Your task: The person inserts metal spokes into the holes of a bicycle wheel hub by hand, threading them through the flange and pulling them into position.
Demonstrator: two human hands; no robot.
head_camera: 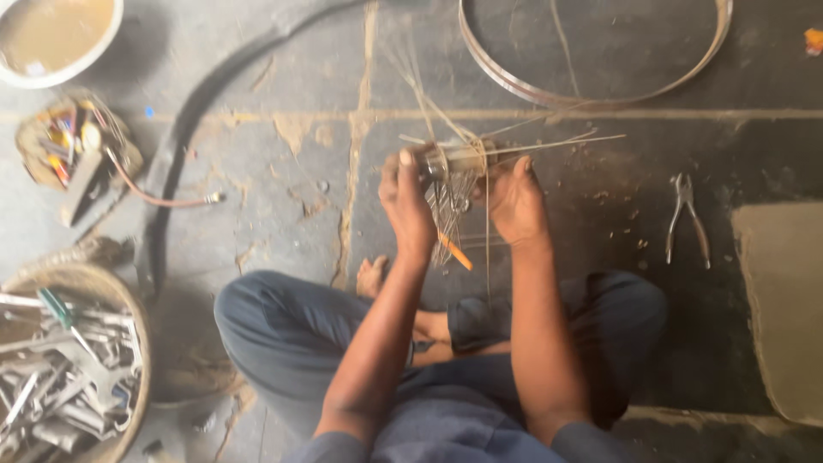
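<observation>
Head camera looks straight down on a wheel hub [454, 159] with a spray of thin metal spokes [549, 144] sticking out of it, held low over the stone floor [283, 171] in front of the person's crossed legs. The hub is a short metal cylinder lying roughly sideways; some spokes fan up and to the right, others hang down in a loose bunch between the wrists. The left hand [407, 201] has its grip closed around the left end of the hub, thumb up on top. The right hand [514, 201] is curled against the right end, its fingers closed on the hub and the spokes there. A small orange stick-like piece [456, 252] shows just below the hanging spokes; what it belongs to cannot be told.

Just beyond the hub, a bare metal wheel rim [514, 81] lies flat on the floor, partly cut off by the top edge. Well to the right of the right hand lie pliers [686, 219], jaws pointing away. A dark rubber tyre or tube [184, 120] curves across the floor on the left. Farther left sits a small tin of mixed bits [69, 141], and above it a white bowl [99, 51] of muddy liquid. At the lower left, a woven basket [129, 309] holds a heap of wrenches and other metal tools.
</observation>
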